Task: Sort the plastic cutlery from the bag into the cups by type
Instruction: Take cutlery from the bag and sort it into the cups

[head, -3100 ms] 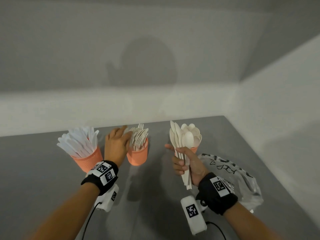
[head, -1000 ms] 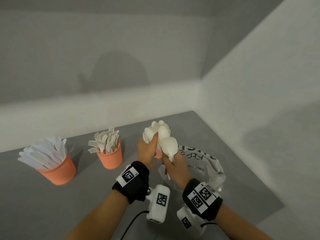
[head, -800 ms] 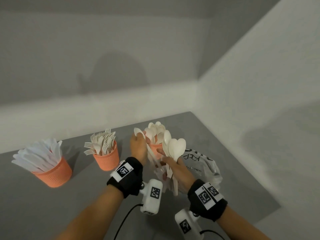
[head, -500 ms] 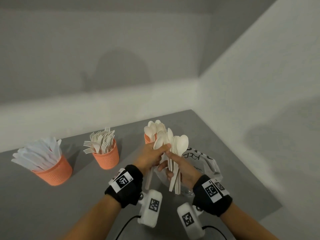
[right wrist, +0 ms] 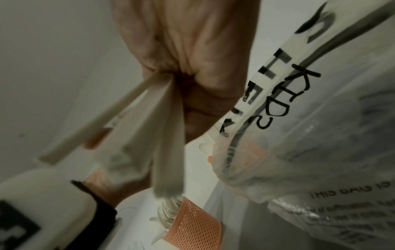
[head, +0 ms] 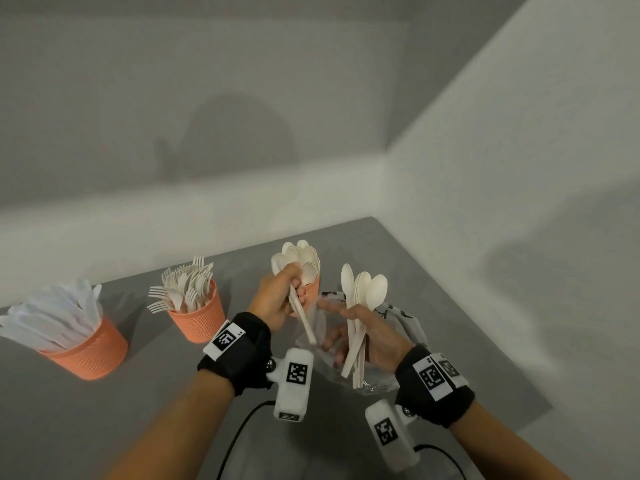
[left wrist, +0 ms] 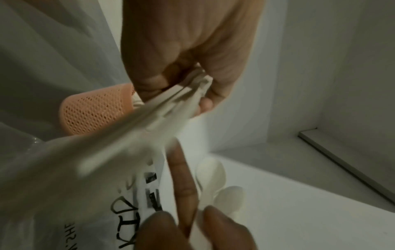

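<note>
My left hand (head: 292,292) pinches a few white plastic spoons (head: 300,315) by their handles, right in front of the orange spoon cup (head: 313,289), which is packed with spoons. In the left wrist view the handles (left wrist: 171,101) cross its curled fingers (left wrist: 147,84). My right hand (head: 349,332) grips a fan of spoons (head: 367,289), bowls up, over the clear printed bag (head: 403,317). The right wrist view shows their handles (right wrist: 166,128) coming out of its fist. The two hands are a little apart.
An orange cup of forks (head: 199,318) stands left of the spoon cup, and an orange cup of knives (head: 88,353) at the far left. All stand on a grey table (head: 138,410) set in a corner of white walls. Wrist camera cables trail at the near edge.
Half a second ago both hands met at the bunch. My left hand has drawn off a few spoons and carried them up and left to the spoon cup; my right keeps the others.
</note>
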Tool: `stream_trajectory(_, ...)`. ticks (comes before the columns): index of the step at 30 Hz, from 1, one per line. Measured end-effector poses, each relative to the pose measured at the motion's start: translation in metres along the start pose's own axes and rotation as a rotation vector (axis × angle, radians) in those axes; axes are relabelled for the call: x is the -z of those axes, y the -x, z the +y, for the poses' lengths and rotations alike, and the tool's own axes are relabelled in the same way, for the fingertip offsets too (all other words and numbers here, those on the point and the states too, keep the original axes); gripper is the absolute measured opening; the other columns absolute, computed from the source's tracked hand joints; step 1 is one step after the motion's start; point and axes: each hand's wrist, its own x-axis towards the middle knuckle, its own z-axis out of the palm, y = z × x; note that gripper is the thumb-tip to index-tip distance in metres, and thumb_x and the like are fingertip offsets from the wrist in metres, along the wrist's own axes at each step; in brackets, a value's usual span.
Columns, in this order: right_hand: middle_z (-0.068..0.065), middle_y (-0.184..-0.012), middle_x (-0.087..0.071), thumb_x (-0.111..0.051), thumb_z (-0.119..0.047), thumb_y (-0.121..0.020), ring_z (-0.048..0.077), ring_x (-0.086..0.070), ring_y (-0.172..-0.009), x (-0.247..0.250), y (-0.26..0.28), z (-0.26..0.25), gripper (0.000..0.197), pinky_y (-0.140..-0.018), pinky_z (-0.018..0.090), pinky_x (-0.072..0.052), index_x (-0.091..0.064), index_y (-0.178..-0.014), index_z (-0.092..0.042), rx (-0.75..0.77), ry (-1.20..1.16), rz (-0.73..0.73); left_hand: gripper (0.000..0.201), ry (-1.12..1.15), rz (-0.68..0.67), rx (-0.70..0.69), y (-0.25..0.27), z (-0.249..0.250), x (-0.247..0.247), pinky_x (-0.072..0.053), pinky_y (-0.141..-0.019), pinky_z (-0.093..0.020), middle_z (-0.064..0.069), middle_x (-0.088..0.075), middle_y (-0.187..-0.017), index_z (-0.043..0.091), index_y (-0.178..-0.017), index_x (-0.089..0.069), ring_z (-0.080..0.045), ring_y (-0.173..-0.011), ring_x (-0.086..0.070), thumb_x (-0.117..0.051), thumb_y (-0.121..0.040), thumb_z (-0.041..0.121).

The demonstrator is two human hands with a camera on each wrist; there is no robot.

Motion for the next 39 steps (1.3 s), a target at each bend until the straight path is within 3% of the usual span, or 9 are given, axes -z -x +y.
stream_trajectory(4,0.001,-0.049,-0.053,-0.040,-0.027,-0.078,0.014,-0.049,-0.040,0.000,0.001,-0.004,0.040,-0.050,0.025,-0.049,-0.063,-0.108,-0.014,-0.011,-0.012,-0.088,0.019,-0.061,-0.223,0.065,-0.001,-0.010,-0.013,-0.040,-0.057,-0.024,0.008,-0.040,-0.044,0.013,-0.085,-0.058,-0.006,-0.040,-0.036,-0.058,-0.089,0.032)
stream_trajectory(9,-0.003,-0.049,-0.044,-0.044,-0.035,-0.087,0.009,-0.042,-0.037,-0.001,-0.001,-0.008,0.030,-0.049,0.024,-0.048,-0.064,-0.100,-0.016,-0.065,-0.025,-0.158,0.030,-0.127,-0.446,0.058,0.007,-0.023,-0.017,-0.038,-0.063,-0.024,0.004,-0.038,-0.037,0.009,-0.078,-0.057,-0.006,-0.035,-0.033,-0.061,-0.084,0.038)
stream_trajectory(13,0.005,-0.074,-0.067,-0.046,-0.046,-0.088,0.017,-0.064,-0.058,0.006,-0.006,-0.011,0.045,-0.055,0.028,-0.054,-0.059,-0.115,-0.013,-0.078,0.085,-0.092,0.028,-0.017,-0.287,0.025,-0.005,-0.015,-0.008,-0.048,-0.062,-0.025,-0.002,-0.068,-0.068,0.003,-0.105,-0.055,-0.010,-0.053,-0.059,-0.049,-0.094,0.028)
stream_trajectory(15,0.010,-0.084,-0.068,-0.049,-0.047,-0.086,0.020,-0.068,-0.066,0.011,-0.007,-0.013,0.047,-0.060,0.030,-0.056,-0.059,-0.114,-0.012,-0.055,0.124,-0.028,0.025,0.081,-0.158,0.026,-0.014,-0.005,0.001,-0.057,-0.063,-0.026,-0.004,-0.072,-0.072,0.001,-0.097,-0.058,-0.012,-0.064,-0.068,-0.045,-0.097,0.023)
stream_trajectory(18,0.009,-0.069,-0.066,-0.045,-0.037,-0.093,0.019,-0.065,-0.056,0.019,-0.007,-0.014,0.037,-0.060,0.030,-0.057,-0.059,-0.113,-0.009,0.009,0.149,0.091,0.024,0.095,0.094,-0.185,-0.028,0.023,0.012,-0.051,-0.046,-0.021,0.000,-0.058,-0.052,0.009,-0.074,-0.051,-0.010,-0.043,-0.057,-0.043,-0.096,0.012)
stream_trajectory(22,-0.004,-0.048,-0.039,-0.043,-0.030,-0.097,0.007,-0.039,-0.039,0.021,-0.009,-0.015,0.024,-0.048,0.023,-0.047,-0.061,-0.092,-0.016,0.059,0.212,0.254,0.005,-0.191,0.372,-0.588,-0.049,0.054,0.011,-0.048,-0.051,-0.024,0.003,-0.054,-0.067,0.016,-0.088,-0.051,-0.010,-0.047,-0.051,-0.051,-0.092,0.013)
stream_trajectory(30,-0.003,-0.047,-0.029,-0.042,-0.027,-0.098,0.005,-0.025,-0.034,0.022,-0.009,-0.021,0.026,-0.038,0.019,-0.027,-0.058,-0.083,-0.013,0.120,0.159,0.356,0.013,-0.343,0.305,-0.712,-0.076,0.024,-0.010,-0.052,-0.056,-0.023,-0.003,-0.055,-0.066,0.019,-0.100,-0.041,-0.007,-0.048,-0.057,-0.051,-0.093,0.013)
stream_trajectory(33,-0.003,-0.048,-0.029,-0.043,-0.026,-0.098,0.005,-0.025,-0.034,0.023,-0.010,-0.022,0.027,-0.039,0.020,-0.026,-0.058,-0.080,-0.013,0.119,0.158,0.380,0.016,-0.516,0.252,-0.759,-0.078,0.000,-0.009,-0.046,-0.062,-0.014,-0.007,-0.057,-0.076,0.014,-0.111,-0.045,-0.013,-0.063,-0.058,-0.045,-0.095,0.012)
stream_trajectory(39,-0.004,-0.046,-0.028,-0.043,-0.025,-0.098,0.006,-0.024,-0.033,0.024,-0.013,-0.021,0.027,-0.035,0.017,-0.026,-0.058,-0.079,-0.013,0.126,0.145,0.400,0.056,-0.980,0.047,-0.818,-0.091,-0.025,0.014,-0.037,-0.086,-0.026,-0.019,-0.054,-0.110,0.000,-0.109,-0.061,-0.030,-0.099,-0.054,-0.026,-0.088,0.038)
